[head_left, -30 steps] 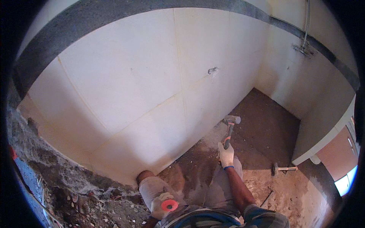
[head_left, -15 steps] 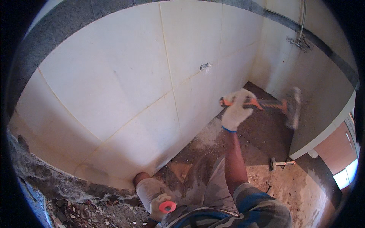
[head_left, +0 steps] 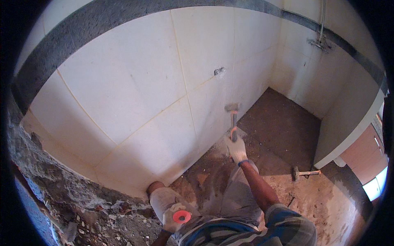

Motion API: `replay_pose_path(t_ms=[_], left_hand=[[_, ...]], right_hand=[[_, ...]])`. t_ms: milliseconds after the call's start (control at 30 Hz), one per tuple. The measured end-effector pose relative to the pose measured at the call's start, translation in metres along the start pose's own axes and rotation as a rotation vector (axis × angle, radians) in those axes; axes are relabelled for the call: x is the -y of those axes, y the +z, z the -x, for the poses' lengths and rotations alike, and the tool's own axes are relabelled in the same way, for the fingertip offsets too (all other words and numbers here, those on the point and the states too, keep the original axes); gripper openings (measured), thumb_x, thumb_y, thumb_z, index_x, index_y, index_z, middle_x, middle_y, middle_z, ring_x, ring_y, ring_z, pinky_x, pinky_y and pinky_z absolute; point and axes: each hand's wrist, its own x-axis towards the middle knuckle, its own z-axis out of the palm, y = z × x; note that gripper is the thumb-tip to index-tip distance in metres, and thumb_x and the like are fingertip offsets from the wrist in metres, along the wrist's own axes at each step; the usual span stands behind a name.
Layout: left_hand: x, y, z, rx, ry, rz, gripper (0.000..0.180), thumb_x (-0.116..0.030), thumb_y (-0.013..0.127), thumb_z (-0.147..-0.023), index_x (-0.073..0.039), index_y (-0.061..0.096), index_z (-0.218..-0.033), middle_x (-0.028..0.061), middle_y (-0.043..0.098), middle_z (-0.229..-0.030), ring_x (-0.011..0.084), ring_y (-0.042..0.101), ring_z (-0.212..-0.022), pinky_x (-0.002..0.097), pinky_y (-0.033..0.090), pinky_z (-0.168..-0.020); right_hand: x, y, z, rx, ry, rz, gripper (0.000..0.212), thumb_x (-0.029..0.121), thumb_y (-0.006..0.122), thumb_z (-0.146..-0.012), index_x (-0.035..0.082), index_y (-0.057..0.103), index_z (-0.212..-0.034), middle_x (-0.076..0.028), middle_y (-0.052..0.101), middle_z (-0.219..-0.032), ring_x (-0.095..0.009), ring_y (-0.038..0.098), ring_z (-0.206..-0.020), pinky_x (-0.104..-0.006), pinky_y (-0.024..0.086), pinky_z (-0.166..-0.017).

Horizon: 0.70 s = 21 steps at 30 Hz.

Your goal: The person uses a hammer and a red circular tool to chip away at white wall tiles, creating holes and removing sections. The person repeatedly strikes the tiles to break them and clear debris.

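Note:
A club hammer [head_left: 234, 119] with an orange and black handle is gripped in my gloved right hand [head_left: 237, 150]. Its head points up and away from me, close to the white tiled wall [head_left: 143, 82]; whether it touches I cannot tell. Down by my thigh, my gloved left hand [head_left: 170, 217] is closed on a chisel with a round red guard [head_left: 182, 217]. The chisel's shaft is hidden below the guard. Higher on the wall shows a small chipped hole [head_left: 220, 71].
A second hammer [head_left: 308, 174] lies on the dirty floor at right. Rubble [head_left: 111, 227] covers the lower left beneath a broken wall edge [head_left: 86, 190], with a long-handled tool [head_left: 45, 208] beside it. A panel [head_left: 349, 119] stands at right, and a pipe [head_left: 323, 20] runs up the far wall.
My right hand has come down and left, and the hammer has turned from pointing right to pointing away from me. My left hand stays by my thigh with the chisel.

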Motion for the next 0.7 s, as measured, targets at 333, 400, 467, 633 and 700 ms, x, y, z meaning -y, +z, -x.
replay_pose_path(t_ms=[333,400,467,633,700], left_hand=[[0.008,-0.007,-0.005,0.044,0.077,0.004,0.047,-0.030,0.096,-0.074,-0.016,0.077,-0.114,0.0117,0.075,-0.126,0.0350,0.075,-0.111,0.0440,0.061,-0.091],[0.008,-0.005,-0.003,0.061,0.051,-0.057,0.045,-0.029,0.095,-0.075,-0.015,0.076,-0.114,0.0114,0.075,-0.125,0.0350,0.075,-0.111,0.0447,0.061,-0.090],[0.006,-0.005,-0.003,0.066,0.082,-0.105,0.043,-0.033,0.092,-0.077,-0.018,0.077,-0.114,0.0072,0.075,-0.126,0.0313,0.075,-0.110,0.0434,0.059,-0.089],[-0.006,-0.009,-0.012,0.195,0.181,-0.194,0.041,-0.037,0.087,-0.080,-0.020,0.077,-0.116,0.0039,0.075,-0.127,0.0286,0.075,-0.106,0.0447,0.056,-0.083],[-0.011,-0.011,-0.019,0.267,0.172,-0.245,0.039,-0.037,0.085,-0.082,-0.021,0.076,-0.116,0.0035,0.075,-0.127,0.0286,0.074,-0.104,0.0454,0.054,-0.082]], right_hand=[[-0.079,-0.007,0.074,0.367,0.374,-0.072,0.023,0.026,0.073,-0.104,0.005,0.066,-0.101,-0.001,0.062,-0.075,-0.012,0.060,-0.057,-0.0335,0.053,-0.051],[-0.077,-0.008,0.075,0.389,0.318,-0.043,0.028,0.030,0.074,-0.102,0.003,0.067,-0.102,-0.002,0.063,-0.074,-0.014,0.061,-0.056,-0.0349,0.053,-0.051],[-0.073,-0.010,0.076,0.401,0.305,-0.019,0.030,0.032,0.075,-0.101,0.003,0.067,-0.103,-0.003,0.064,-0.073,-0.015,0.062,-0.055,-0.0357,0.053,-0.052],[-0.065,-0.015,0.081,0.411,0.294,0.039,0.029,0.032,0.075,-0.099,0.003,0.068,-0.102,-0.004,0.067,-0.075,-0.017,0.065,-0.058,-0.0372,0.054,-0.053],[-0.064,-0.015,0.082,0.434,0.284,0.012,0.030,0.031,0.075,-0.101,0.002,0.068,-0.103,-0.003,0.065,-0.074,-0.015,0.064,-0.059,-0.0361,0.053,-0.053]])
